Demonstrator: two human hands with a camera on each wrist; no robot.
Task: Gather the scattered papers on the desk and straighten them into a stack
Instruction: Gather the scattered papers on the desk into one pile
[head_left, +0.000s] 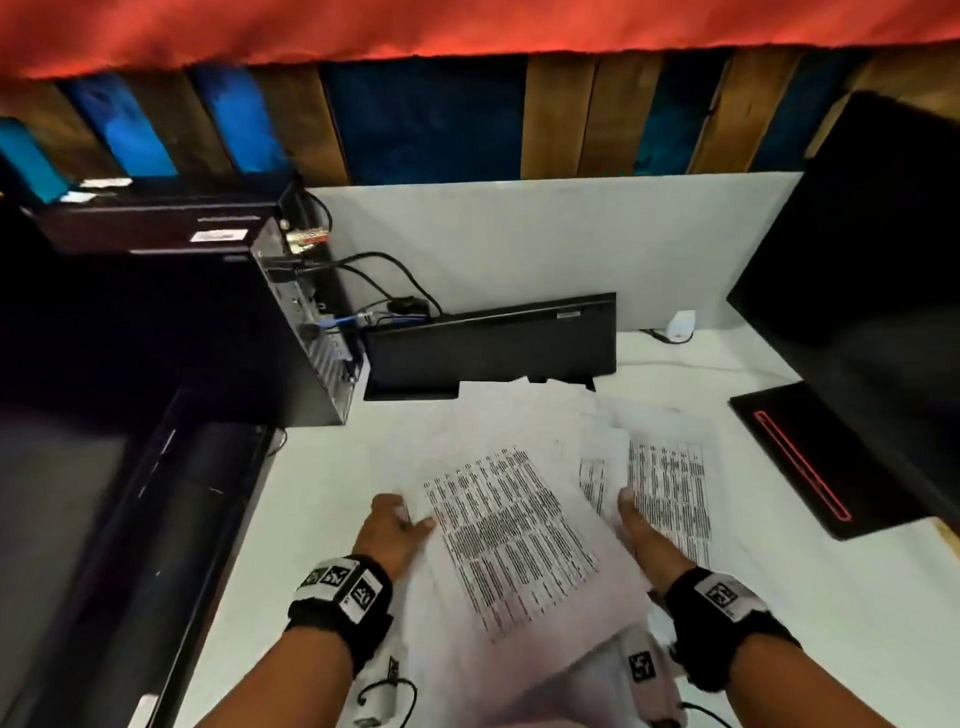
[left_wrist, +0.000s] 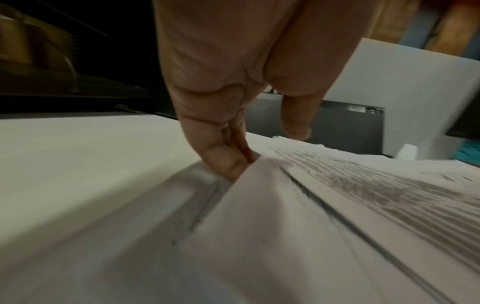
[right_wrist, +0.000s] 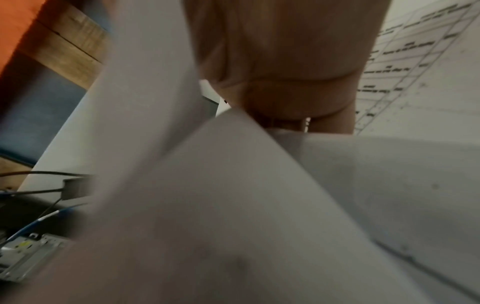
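Several white printed papers (head_left: 514, 530) lie fanned and overlapping on the white desk (head_left: 311, 493). My left hand (head_left: 400, 519) sits at the left edge of the top sheet. In the left wrist view its straight fingers (left_wrist: 226, 162) press against the pile's edge (left_wrist: 337, 205), with the thumb held above the sheets. My right hand (head_left: 636, 519) stands edge-on against the top sheet's right side, resting over another printed sheet (head_left: 670, 483). In the right wrist view a curled sheet (right_wrist: 233, 185) rises in front of the palm (right_wrist: 285, 61) and hides the fingertips.
A black keyboard (head_left: 488, 343) leans on the white partition behind the papers. A computer case (head_left: 306, 322) with cables stands at the back left. At the right are a black pad with a red line (head_left: 810, 462) and a dark monitor (head_left: 872, 260). A small white adapter (head_left: 680, 325) sits at the back.
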